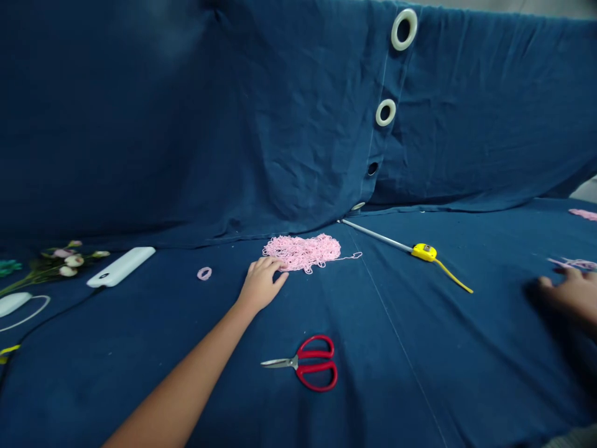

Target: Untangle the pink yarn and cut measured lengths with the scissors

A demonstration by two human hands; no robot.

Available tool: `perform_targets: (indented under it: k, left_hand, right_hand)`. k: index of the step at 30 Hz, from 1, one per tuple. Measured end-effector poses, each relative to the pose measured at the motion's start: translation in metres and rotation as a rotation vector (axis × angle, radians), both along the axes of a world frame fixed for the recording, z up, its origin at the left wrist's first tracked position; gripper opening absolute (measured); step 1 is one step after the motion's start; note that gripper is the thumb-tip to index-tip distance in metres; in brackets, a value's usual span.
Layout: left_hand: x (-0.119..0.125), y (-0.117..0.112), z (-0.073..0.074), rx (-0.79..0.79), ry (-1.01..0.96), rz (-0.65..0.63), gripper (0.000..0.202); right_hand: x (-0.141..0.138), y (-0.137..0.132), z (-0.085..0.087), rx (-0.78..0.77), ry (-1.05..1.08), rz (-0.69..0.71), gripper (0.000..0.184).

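Note:
A tangled heap of pink yarn lies on the blue cloth, with one loose tail running right. My left hand rests at the heap's left edge, palm down. Its thumb is apart from the fingers, and the fingertips touch the strands. At the far right, my right hand is blurred and partly cut off by the frame. Thumb and fingers look spread there, just in front of a small bunch of pale pink strands. Red-handled scissors lie nearer to me, blades pointing left.
A yellow tape measure lies right of the heap beside a thin metal rod. On the left are a small pink yarn ring, a white power bank with a cable, and artificial flowers. A blue curtain hangs behind.

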State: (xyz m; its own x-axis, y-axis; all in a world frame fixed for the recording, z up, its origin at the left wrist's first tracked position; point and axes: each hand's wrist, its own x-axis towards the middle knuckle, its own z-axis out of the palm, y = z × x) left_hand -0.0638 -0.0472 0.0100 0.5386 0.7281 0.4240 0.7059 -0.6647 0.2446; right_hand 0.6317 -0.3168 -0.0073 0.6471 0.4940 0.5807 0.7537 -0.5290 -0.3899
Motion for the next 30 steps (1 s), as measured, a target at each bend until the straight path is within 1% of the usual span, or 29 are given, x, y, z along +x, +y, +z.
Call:
perform_targets:
  k: [1,2,3,4,5,6,7,8,9,11,12,13,14,17,19,20,21,23,25,26,27,28,30]
  left_hand:
    - [-0.001,0.000,0.000,0.007,-0.008,0.028,0.020]
    - [-0.002,0.000,-0.001,0.012,-0.014,0.053,0.020]
    - [-0.003,0.000,-0.001,0.016,-0.018,0.070,0.020]
    - [-0.004,0.000,-0.002,0.019,-0.019,0.077,0.020]
    - [-0.004,0.001,-0.002,0.024,-0.019,0.078,0.020]
    - [-0.005,0.002,-0.003,0.032,-0.020,0.075,0.019]
    - [-0.005,0.002,-0.003,0.044,-0.021,0.070,0.019]
    - [-0.004,0.002,-0.004,0.059,-0.022,0.065,0.019]
    - [-0.004,0.001,-0.004,0.074,-0.022,0.059,0.019]
    - [-0.005,-0.004,-0.003,0.097,-0.023,0.043,0.021]
    - [-0.006,-0.007,-0.003,0.103,-0.025,0.033,0.021]
    - [-0.007,-0.011,-0.002,0.106,-0.029,0.024,0.021]
    - [-0.008,-0.016,-0.002,0.106,-0.038,0.018,0.021]
    - [-0.011,-0.031,0.000,0.099,-0.080,0.008,0.020]
    - [-0.010,-0.041,0.003,0.084,-0.110,-0.022,0.018]
    - [-0.008,-0.046,0.005,0.072,-0.120,-0.047,0.017]
    - [-0.005,-0.051,0.008,0.056,-0.128,-0.079,0.016]
    - [0.003,-0.063,0.014,0.007,-0.147,-0.150,0.015]
    - [0.014,-0.076,0.020,-0.062,-0.177,-0.205,0.017]
    - [0.019,-0.083,0.022,-0.105,-0.188,-0.220,0.020]
    - [0.024,-0.089,0.023,-0.147,-0.189,-0.228,0.023]
    - [0.029,-0.095,0.023,-0.192,-0.193,-0.233,0.030]
    - [0.037,-0.103,0.020,-0.292,-0.250,-0.217,0.049]
  right_hand:
    - [-0.017,0.014,-0.006,0.008,-0.045,-0.075,0.053]
    - [-0.036,0.030,-0.009,-0.012,-0.079,-0.008,0.051]
    - [-0.059,0.047,-0.009,-0.033,-0.098,0.119,0.048]
    - [-0.084,0.067,-0.006,-0.062,-0.094,0.280,0.043]
    - [-0.113,0.087,-0.002,-0.092,-0.074,0.439,0.037]
    - [-0.143,0.108,0.003,-0.153,-0.044,0.593,0.034]
    - [-0.174,0.129,0.008,-0.217,-0.017,0.714,0.035]
    - [-0.204,0.148,0.012,-0.273,-0.008,0.781,0.038]
    - [-0.233,0.166,0.015,-0.315,-0.013,0.799,0.042]
    - [-0.281,0.196,0.017,-0.391,-0.034,0.771,0.047]
    - [-0.299,0.206,0.016,-0.415,-0.037,0.734,0.042]
    - [-0.312,0.212,0.014,-0.427,-0.039,0.692,0.032]
    - [-0.322,0.215,0.012,-0.424,-0.054,0.662,0.026]
    - [-0.332,0.208,0.004,-0.336,-0.049,0.595,0.024]
    - [-0.331,0.194,0.000,-0.234,0.050,0.606,0.023]
    - [-0.331,0.186,-0.001,-0.171,0.127,0.635,0.023]
    - [-0.333,0.177,-0.001,-0.105,0.213,0.681,0.023]
    - [-0.343,0.162,0.002,0.012,0.391,0.825,0.028]
    - [-0.363,0.147,0.008,0.064,0.537,1.010,0.033]
    - [-0.376,0.141,0.011,0.064,0.587,1.101,0.034]
    - [-0.390,0.134,0.014,0.061,0.614,1.179,0.033]
    - [-0.405,0.129,0.016,0.059,0.602,1.242,0.031]
    - [-0.429,0.119,0.018,0.039,0.482,1.329,0.026]
